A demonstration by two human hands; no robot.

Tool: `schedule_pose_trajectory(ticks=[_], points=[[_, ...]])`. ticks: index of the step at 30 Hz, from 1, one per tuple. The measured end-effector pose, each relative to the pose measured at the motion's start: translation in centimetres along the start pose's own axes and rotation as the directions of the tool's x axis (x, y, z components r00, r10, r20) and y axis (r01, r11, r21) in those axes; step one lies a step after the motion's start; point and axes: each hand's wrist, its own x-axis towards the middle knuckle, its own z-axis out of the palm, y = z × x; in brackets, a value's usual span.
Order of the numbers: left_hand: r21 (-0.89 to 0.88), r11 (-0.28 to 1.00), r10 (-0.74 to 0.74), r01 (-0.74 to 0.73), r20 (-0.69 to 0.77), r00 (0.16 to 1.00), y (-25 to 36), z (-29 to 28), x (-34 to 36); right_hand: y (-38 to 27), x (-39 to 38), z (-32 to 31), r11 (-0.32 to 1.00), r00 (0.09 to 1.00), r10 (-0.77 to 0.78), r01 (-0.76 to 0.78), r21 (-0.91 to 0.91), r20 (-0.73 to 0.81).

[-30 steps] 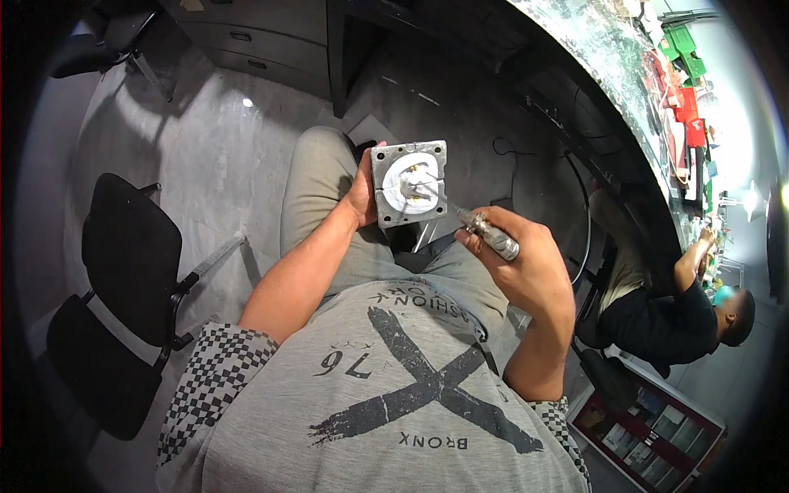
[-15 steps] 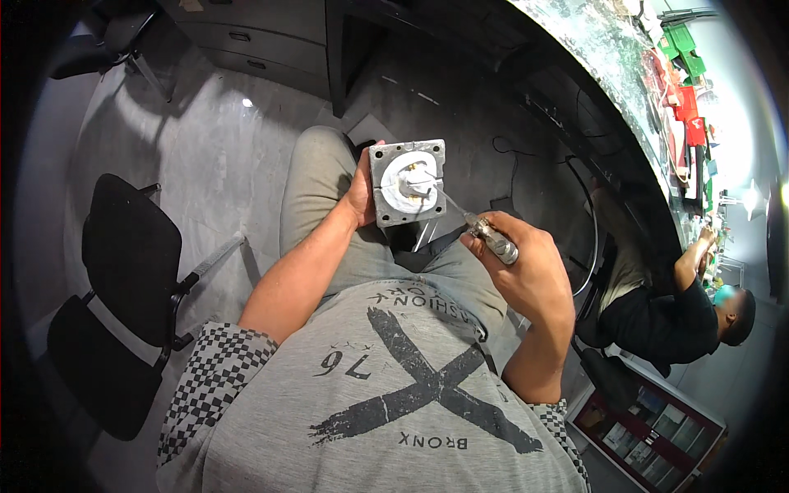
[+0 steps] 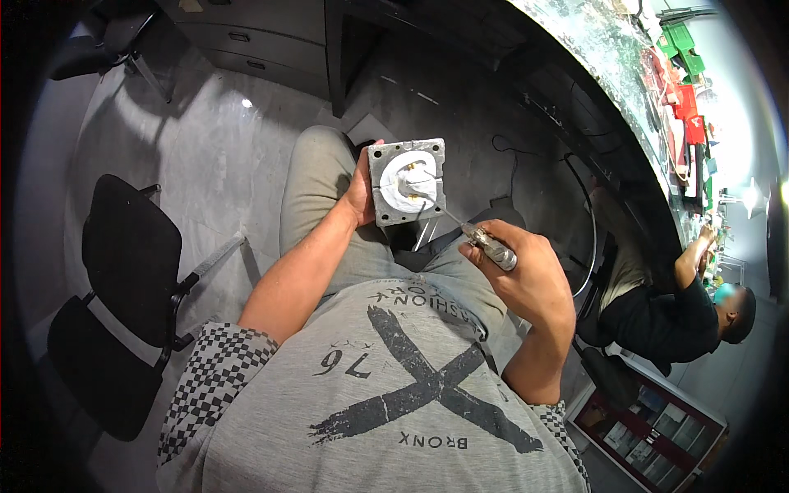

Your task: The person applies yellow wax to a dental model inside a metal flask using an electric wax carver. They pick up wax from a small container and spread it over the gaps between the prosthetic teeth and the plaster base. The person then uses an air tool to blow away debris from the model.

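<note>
Above my lap, my left hand (image 3: 359,194) grips a square grey metal mold block (image 3: 411,219) by its left side, with its fingers partly hidden behind it. Holes sit at the block's corners. Round white plaster-like material (image 3: 393,195) fills its face, with a raised middle and small gold-coloured spots. My right hand (image 3: 526,267) is closed around the grey handle of a thin-shafted hand tool (image 3: 493,248). The slender tip of this tool reaches the block's lower right edge; whether it touches cannot be made out.
A black chair (image 3: 131,238) stands to the left. At the right runs a long bench (image 3: 604,57) with red bins (image 3: 689,115) and green bins (image 3: 680,45). A masked co-worker (image 3: 670,324) sits at it. Drawers (image 3: 246,37) are at the far side, and a dark cable (image 3: 516,152) lies ahead.
The tool's tip has moved off the raised white middle to the lower right edge of the block. My left hand and the block have barely shifted.
</note>
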Motion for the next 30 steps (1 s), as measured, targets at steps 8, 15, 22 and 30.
schedule_pose_trajectory(ticks=[8, 15, 22, 30], points=[[0.036, 0.999, 0.004, -0.003, -0.023, 1.0, 0.2, 0.8, -0.5, 0.2, -0.4, 0.1, 1.0, 0.999, 0.014, -0.013, -0.006, 0.052], [0.065, 0.998, -0.011, 0.011, 0.004, 1.0, 0.2, 0.2, -0.4, 0.4, -0.5, 0.4, 1.0, 0.999, -0.026, 0.026, -0.004, 0.033], [0.039, 0.999, 0.0, 0.002, -0.03, 1.0, 0.3, 1.8, -0.7, 0.2, -0.5, 0.2, 0.999, 0.997, -0.031, 0.03, 0.016, 0.068], [0.023, 1.0, 0.018, -0.017, -0.026, 0.999, 0.2, 1.2, -0.4, -0.1, -0.5, 0.7, 0.996, 0.995, -0.06, 0.055, 0.07, 0.081]])
